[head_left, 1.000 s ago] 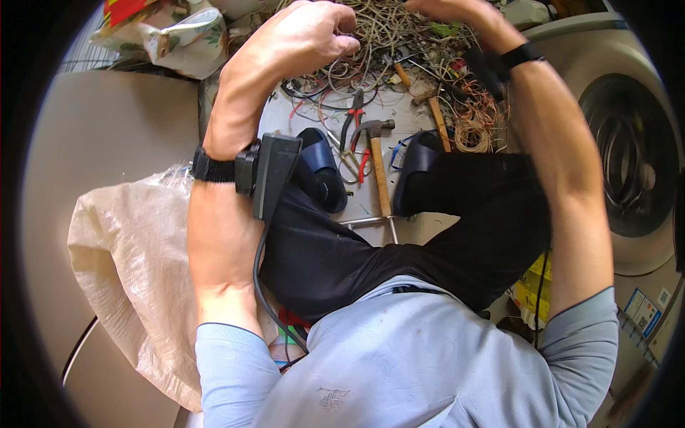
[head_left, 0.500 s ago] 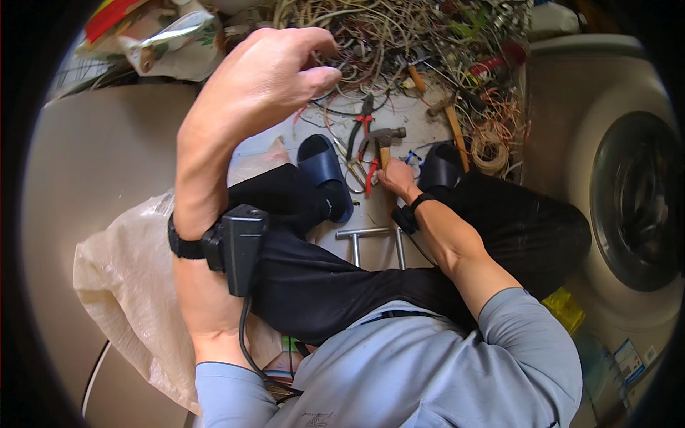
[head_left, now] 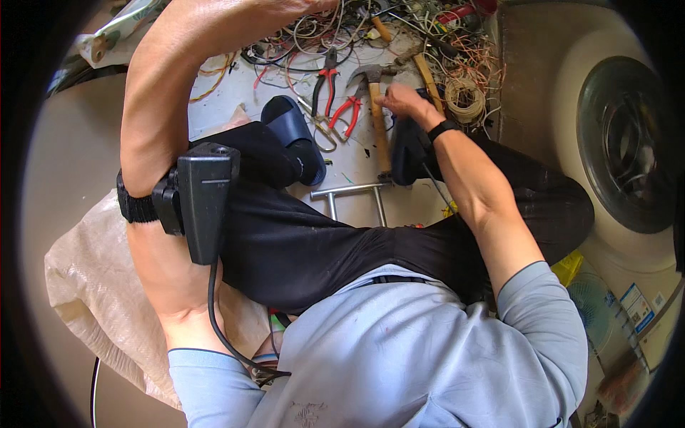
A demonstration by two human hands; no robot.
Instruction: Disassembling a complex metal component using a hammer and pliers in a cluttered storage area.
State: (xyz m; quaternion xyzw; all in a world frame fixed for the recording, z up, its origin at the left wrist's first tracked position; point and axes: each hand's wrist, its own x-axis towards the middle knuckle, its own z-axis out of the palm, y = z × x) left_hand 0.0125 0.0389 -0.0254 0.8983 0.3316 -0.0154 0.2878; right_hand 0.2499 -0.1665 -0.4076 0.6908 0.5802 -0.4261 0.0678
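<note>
Between my feet a claw hammer [head_left: 379, 132] with a wooden handle stretches toward me, its metal head at the far end. My right hand [head_left: 407, 101] is at the handle just below the head, its bent fingertips closed at the handle's right side. Most of the handle shows below them. At the top edge my left hand [head_left: 250, 20] reaches far forward, its fingers cut off by the frame. Left of the hammer are red-handled pliers [head_left: 346, 116] and a second pair of red-and-black pliers [head_left: 326, 80].
Tangled wires [head_left: 457, 78] fill the far side. Another wooden handle [head_left: 429, 84] lies right of the hammer. My sandals [head_left: 283, 118] flank the tools. A metal bar frame [head_left: 353, 191] stands near my lap. A front-loading washer [head_left: 628, 143] is right, a pale sack [head_left: 107, 299] left.
The view has shifted, and the scene sits higher in it. My right hand has moved up the hammer toward its head, baring the handle. My left hand has gone mostly out past the top edge.
</note>
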